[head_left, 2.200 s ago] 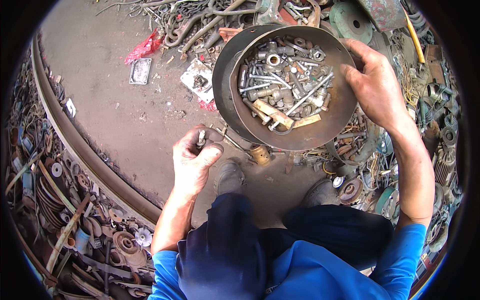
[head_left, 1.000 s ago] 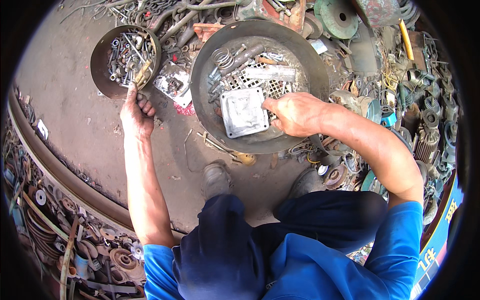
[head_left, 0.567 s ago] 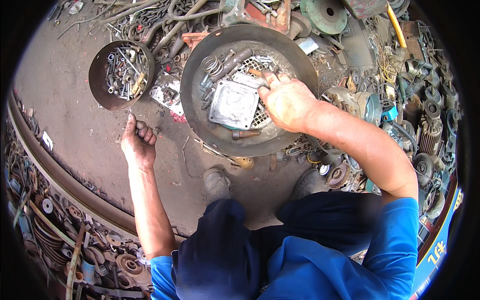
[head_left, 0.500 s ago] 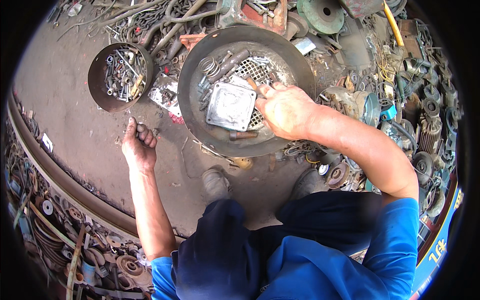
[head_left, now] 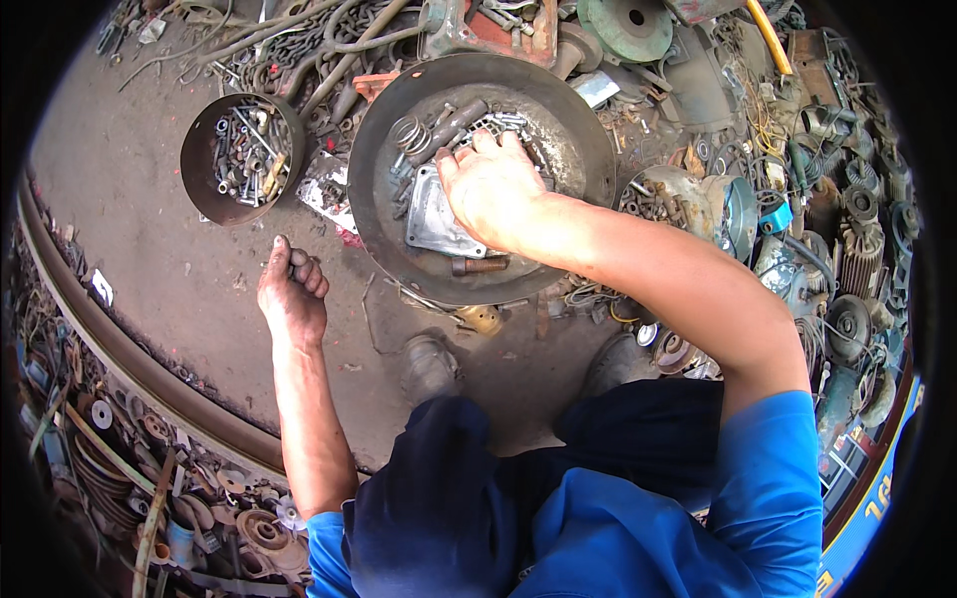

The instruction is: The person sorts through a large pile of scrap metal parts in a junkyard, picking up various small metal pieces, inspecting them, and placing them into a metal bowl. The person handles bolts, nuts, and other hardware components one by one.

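Observation:
My right hand [head_left: 496,189] reaches into a large round metal pan [head_left: 588,239], palm down over a square grey metal cover [head_left: 434,224]. Its fingers are stretched and apart, the tips among small bolts and a metal grid. Close by in the pan are a coil spring [head_left: 410,135], a thick rusty rod [head_left: 461,125] and a rusty bolt [head_left: 478,265]. To the left, off the pan, my left hand [head_left: 293,289] is closed with its fingers curled; whatever it holds is hidden. Beyond it stands a smaller round pan [head_left: 196,164] of bolts and nuts [head_left: 244,154].
Chains [head_left: 289,60] and pipes lie at the back, beside a green disc [head_left: 633,30]. Scrap motors and metal parts [head_left: 857,249] heap up on the right. A curved metal rail [head_left: 130,359] runs along the left, with more scrap beyond. My boots [head_left: 431,367] stand before the large pan.
My right hand has moved left over the square cover, its fingers now stretched toward the small bolts. A brown piece near its fingertips is no longer visible. My left hand has shifted slightly right.

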### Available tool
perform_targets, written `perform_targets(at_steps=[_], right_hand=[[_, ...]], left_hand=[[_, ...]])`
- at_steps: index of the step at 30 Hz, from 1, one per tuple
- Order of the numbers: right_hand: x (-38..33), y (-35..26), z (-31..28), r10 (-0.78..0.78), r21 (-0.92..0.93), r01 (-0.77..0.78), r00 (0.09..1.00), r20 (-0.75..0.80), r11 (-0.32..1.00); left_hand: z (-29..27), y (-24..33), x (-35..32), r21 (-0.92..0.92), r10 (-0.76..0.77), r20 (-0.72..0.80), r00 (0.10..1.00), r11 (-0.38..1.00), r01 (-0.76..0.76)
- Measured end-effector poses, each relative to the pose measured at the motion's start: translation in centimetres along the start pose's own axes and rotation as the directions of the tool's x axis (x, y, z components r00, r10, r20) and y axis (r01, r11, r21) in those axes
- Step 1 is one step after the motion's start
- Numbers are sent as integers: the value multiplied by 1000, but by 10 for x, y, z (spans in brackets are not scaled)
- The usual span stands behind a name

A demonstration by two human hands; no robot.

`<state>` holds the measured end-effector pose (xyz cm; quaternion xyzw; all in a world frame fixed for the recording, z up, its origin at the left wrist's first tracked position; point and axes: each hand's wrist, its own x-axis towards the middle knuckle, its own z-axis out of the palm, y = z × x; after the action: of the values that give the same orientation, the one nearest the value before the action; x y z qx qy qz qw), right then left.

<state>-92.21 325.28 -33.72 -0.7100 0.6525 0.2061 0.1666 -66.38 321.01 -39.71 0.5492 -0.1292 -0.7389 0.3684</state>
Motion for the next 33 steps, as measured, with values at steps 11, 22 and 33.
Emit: perform_targets(at_steps=[11, 22, 33], right_hand=[[-21, 46, -38, -93, 566, 172, 982, -165, 806], [-103, 217, -19, 651, 859, -279, 755, -80, 429], [-104, 103, -28, -121, 142, 220, 856, -502, 965]], left_hand=[[-2, 2, -6, 52, 50, 45, 998, 997, -52], [22, 2, -25, 361, 231, 244, 942, 880, -310], [21, 4, -35, 291, 177, 166, 970, 931, -220]])
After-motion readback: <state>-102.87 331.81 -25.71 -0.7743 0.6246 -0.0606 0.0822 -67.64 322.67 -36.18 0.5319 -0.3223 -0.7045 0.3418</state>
